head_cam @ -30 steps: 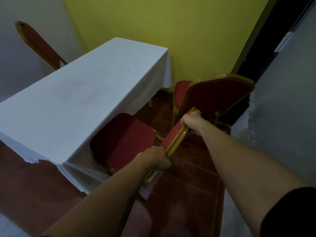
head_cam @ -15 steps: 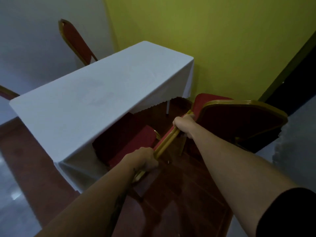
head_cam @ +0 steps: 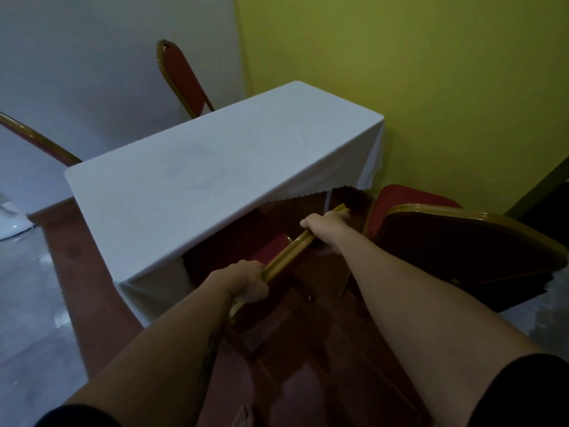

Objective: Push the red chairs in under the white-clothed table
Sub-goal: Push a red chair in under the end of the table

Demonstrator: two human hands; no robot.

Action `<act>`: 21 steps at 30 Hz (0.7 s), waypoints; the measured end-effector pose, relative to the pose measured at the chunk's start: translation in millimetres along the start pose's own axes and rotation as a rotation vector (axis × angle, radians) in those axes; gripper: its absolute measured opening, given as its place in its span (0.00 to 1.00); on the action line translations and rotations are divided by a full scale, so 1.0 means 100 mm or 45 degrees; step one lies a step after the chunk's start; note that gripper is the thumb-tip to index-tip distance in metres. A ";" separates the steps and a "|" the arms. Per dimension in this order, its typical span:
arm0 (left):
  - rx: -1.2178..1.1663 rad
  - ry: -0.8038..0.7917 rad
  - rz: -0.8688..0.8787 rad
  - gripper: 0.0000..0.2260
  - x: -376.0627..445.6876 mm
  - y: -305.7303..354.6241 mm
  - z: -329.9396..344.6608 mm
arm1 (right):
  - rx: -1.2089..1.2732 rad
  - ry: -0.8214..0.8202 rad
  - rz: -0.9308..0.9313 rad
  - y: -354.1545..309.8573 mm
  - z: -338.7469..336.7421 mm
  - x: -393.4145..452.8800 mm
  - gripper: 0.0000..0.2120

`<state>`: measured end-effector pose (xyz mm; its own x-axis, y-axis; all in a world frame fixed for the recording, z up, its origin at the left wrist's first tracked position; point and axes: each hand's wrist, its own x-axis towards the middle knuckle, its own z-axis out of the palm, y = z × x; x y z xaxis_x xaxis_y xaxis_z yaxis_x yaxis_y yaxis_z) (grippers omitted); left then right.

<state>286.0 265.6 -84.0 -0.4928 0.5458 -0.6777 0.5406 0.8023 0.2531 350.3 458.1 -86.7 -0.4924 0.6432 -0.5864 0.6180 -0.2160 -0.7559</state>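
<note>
A long table under a white cloth [head_cam: 215, 167] runs from the middle of the view toward the yellow wall. A red chair with a gold frame [head_cam: 289, 254] stands at its near long side, its seat mostly hidden under the cloth's edge. My left hand [head_cam: 246, 283] grips the near end of the chair's gold backrest rail. My right hand [head_cam: 324, 221] grips the far end of the same rail. A second red chair [head_cam: 455, 241] stands to the right, apart from the table, its backrest toward me.
Two more red chairs stand beyond the table: one backrest [head_cam: 181, 78] against the white wall, another [head_cam: 40, 140] at the far left. The yellow wall [head_cam: 431, 87] closes off the table's far end. Red-brown floor tiles [head_cam: 323, 349] lie below my arms.
The chair in my hands has slid further under the table; its red seat is now nearly covered by the cloth. The view has swung left, bringing the far-left chair into sight.
</note>
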 end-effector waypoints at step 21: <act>-0.063 0.271 0.727 0.24 0.30 1.80 -1.03 | -0.612 0.325 -0.273 -0.14 -2.01 -0.19 0.21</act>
<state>298.5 451.4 11.9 -0.2627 0.9252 -0.2740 0.7295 0.3763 0.5712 474.1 597.0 -6.4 -0.5107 0.8052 -0.3015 0.7591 0.2576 -0.5978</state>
